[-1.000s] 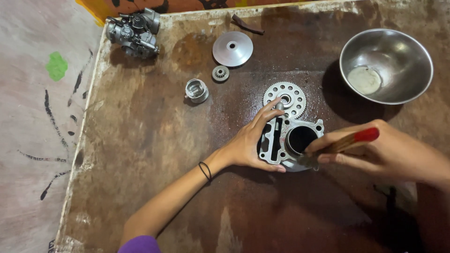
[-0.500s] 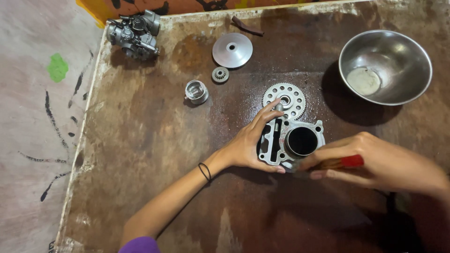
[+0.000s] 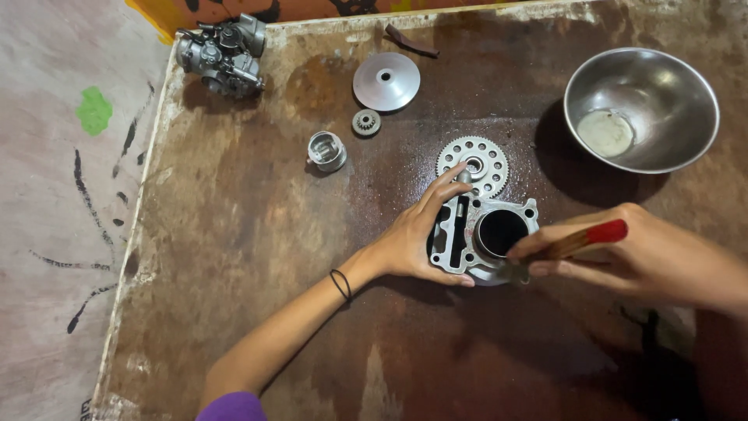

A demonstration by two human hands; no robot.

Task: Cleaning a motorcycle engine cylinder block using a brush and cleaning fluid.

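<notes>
My left hand [image 3: 413,242] rests against the side of the engine cylinder block [image 3: 483,238], fingers spread and pressed to its left edge and top, steadying it on the rusty worktop [image 3: 257,257] a little right of centre. My right hand [image 3: 631,253] has its fingers closed around a brush with a red-tipped handle [image 3: 584,238]; the working end sits at the block's lower right rim, but the fingers hide it and I cannot make out the bristles. Touching the block's upper edge lies a toothed sprocket [image 3: 473,164]. Further off are a small gear [image 3: 366,122], a piston [image 3: 326,150], a round pulley plate [image 3: 386,80], a carburettor [image 3: 220,54] and a steel bowl [image 3: 678,93] with pale liquid.
</notes>
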